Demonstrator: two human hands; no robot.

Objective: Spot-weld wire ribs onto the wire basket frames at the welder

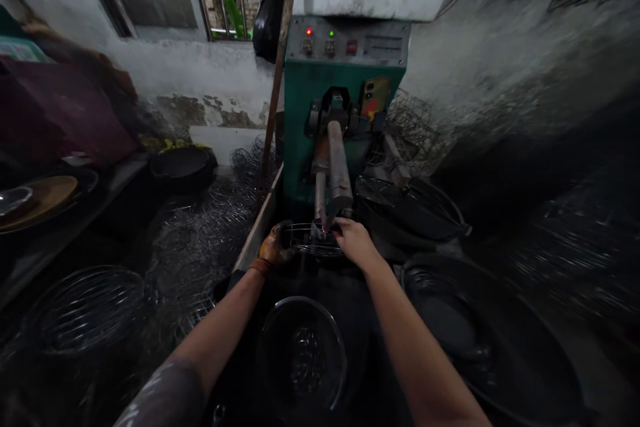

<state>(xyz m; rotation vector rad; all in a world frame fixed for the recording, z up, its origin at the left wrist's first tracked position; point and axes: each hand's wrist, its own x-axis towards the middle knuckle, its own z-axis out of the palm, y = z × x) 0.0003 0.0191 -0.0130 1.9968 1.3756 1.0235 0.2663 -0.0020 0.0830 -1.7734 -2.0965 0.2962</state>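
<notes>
A round wire rack point(319, 252) sits under the electrode tips of a green spot welder point(305, 113), with a small reddish glow where the tips meet it. My left hand point(273, 247), in what looks like an orange and dark stained glove, closes on the rack's left edge. On the opposite edge, my right hand point(356, 241) grips with its fingers partly hidden behind the wires. The welder's upper arm point(340, 167) comes forward just above the rack, between both hands. A bowl point(303, 353) with small shiny wire pieces stands below, between my forearms.
Tangled wire parts point(200, 233) are heaped to the left, with another wire rack point(90, 307) nearer. Dark basins point(525, 340) with wire pieces stand at right. A wooden board point(257, 220) runs along the welder's left side. A phone point(375, 97) is fixed on the welder's front.
</notes>
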